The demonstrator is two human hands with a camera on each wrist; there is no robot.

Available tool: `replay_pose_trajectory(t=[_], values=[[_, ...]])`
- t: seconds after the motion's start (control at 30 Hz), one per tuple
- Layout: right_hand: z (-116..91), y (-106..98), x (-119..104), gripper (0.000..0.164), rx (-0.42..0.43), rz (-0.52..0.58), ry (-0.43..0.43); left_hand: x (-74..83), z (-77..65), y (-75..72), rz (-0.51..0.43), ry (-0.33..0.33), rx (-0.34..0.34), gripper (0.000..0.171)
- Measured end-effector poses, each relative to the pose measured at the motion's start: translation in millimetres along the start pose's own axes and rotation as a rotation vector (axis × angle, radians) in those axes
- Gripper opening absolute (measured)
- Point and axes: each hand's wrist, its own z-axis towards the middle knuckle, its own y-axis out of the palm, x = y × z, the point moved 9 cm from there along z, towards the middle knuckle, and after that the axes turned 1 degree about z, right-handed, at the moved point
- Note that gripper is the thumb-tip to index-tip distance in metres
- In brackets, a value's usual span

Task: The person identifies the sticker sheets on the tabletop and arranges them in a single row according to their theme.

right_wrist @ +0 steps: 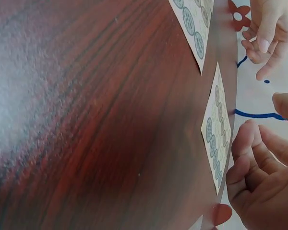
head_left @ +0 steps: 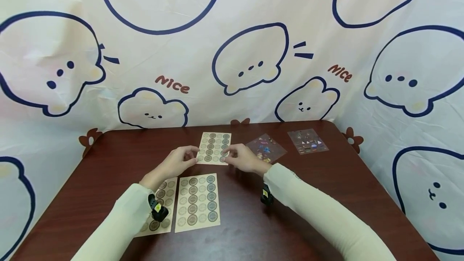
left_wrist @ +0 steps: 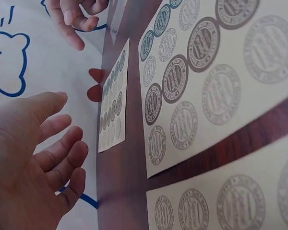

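Observation:
A cream sheet of round stamp-like stickers (head_left: 214, 148) lies flat near the table's far edge. At its left edge is my left hand (head_left: 177, 161), its thumb and fingers apart in the left wrist view, with nothing between them. On the opposite side, my right hand (head_left: 243, 158) hovers by the right edge, fingers loosely bent and thumb clear of them in the right wrist view. Whether any fingertip touches the paper cannot be told. Closer in lie two similar sheets: one sticker sheet (head_left: 197, 200) fully visible, another sticker sheet (head_left: 168, 192) partly covered by my left forearm.
To the right of the hands lies a clear sheet with small colourful stickers (head_left: 266, 148), partly behind my right hand. Farther right is a second clear sticker sheet (head_left: 308, 141). A printed cloth (head_left: 203, 108) encloses the dark wooden table (head_left: 261, 228) at the back and sides.

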Motion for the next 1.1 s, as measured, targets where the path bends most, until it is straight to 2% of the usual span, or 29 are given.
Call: replay_pose_trajectory(t=[0.17, 0.37, 0.73, 1.1], values=[[2, -4, 1, 0.034, 0.016, -0.011, -0.019, 0.7, 4.1, 2.7, 0.011, -0.012, -0.010, 0.041], [7, -5, 9, 0.035, 0.022, -0.007, 0.021, -1.0, 8.5, 2.3, 0.021, -0.023, 0.003, 0.040], [15, -5, 14, 0.032, 0.033, -0.011, 0.054, -13.7, 18.7, 6.3, 0.012, -0.062, 0.013, 0.041], [23, -1, 24, 0.034, 0.043, -0.033, 0.094, -28.8, 29.3, 11.0, 0.006, -0.133, 0.009, 0.045]])
